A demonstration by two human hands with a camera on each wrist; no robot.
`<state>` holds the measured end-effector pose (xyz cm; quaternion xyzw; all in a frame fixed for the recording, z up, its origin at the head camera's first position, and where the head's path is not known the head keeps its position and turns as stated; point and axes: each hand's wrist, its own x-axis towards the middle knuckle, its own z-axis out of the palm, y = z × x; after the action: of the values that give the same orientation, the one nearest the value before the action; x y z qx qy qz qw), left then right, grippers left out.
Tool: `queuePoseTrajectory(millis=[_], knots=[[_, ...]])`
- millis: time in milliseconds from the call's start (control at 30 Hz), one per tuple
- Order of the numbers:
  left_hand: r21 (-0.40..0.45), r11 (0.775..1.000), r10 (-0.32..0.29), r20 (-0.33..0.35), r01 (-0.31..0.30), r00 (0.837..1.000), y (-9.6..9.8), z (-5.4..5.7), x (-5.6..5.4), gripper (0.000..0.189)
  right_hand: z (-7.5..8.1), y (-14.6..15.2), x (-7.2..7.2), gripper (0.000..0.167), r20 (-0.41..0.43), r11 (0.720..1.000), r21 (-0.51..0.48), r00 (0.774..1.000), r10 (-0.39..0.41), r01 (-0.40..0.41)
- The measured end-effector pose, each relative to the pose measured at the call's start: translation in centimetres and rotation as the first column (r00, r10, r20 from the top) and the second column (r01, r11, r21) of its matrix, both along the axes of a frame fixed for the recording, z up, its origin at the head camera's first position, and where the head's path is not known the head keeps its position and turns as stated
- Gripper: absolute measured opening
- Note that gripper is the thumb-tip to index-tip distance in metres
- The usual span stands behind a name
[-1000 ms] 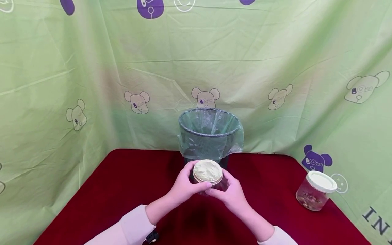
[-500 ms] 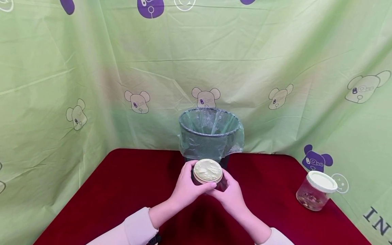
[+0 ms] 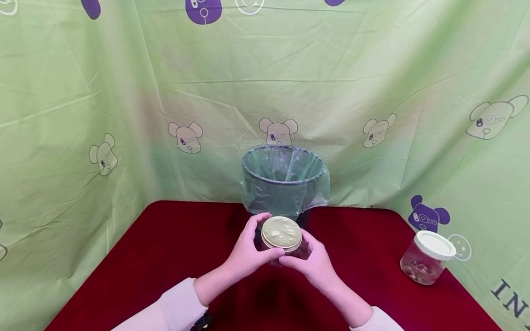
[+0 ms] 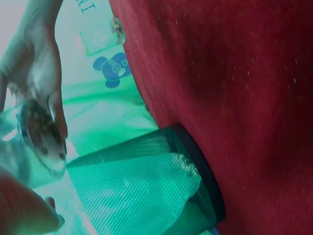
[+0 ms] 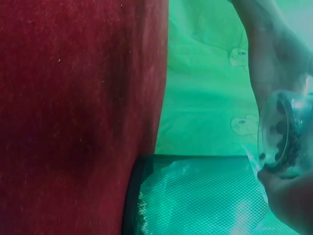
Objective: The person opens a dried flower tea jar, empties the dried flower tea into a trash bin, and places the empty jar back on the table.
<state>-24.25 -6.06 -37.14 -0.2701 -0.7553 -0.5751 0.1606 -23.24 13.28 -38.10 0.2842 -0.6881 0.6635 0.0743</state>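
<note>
Both hands hold a clear jar with a pale, uneven-surfaced round top (image 3: 282,231) near the table's middle, in front of the bin. My left hand (image 3: 245,250) grips its left side, thumb across the near side and fingers round the far left. On the other side my right hand (image 3: 315,263) grips it, thumb close to the left thumb. From below, the left wrist view shows the jar's clear base (image 4: 44,139) with dark bits inside. The right wrist view also shows the base (image 5: 275,128), off the table.
Behind the hands stands a mesh bin (image 3: 281,195) lined with a clear plastic bag. A second clear jar with a white lid (image 3: 426,257) and bits at its bottom stands at the table's right edge. Green printed cloth (image 3: 331,69) hangs around the red table (image 3: 178,248).
The jar stays almost in place while its pale top shifts slightly in tilt. My left wrist moved right and up, then back; its fingers shifted at the jar's far left. The bin and second jar stay put.
</note>
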Motion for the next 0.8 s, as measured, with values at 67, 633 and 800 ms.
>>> queuePoseTrajectory(millis=[67, 633, 800], knots=[[-0.019, 0.998, -0.068, -0.003, 0.068, 0.998, -0.4, 0.1, -0.1, 0.077, 0.0, 0.3, 0.0, 0.063, -0.006, 0.999, 0.013, 0.999, 0.041, -0.041], [0.007, 0.908, -0.418, 0.027, 0.418, 0.908, -1.1, 0.2, -1.1, 0.069, -0.2, 1.4, -0.2, 0.060, -0.033, 0.977, 0.061, 0.978, 0.208, -0.206], [-0.002, 0.942, -0.334, 0.040, 0.335, 0.942, -0.9, 0.2, -1.0, 0.068, -0.2, 1.2, -0.2, 0.057, -0.030, 0.985, 0.068, 0.987, 0.160, -0.157]])
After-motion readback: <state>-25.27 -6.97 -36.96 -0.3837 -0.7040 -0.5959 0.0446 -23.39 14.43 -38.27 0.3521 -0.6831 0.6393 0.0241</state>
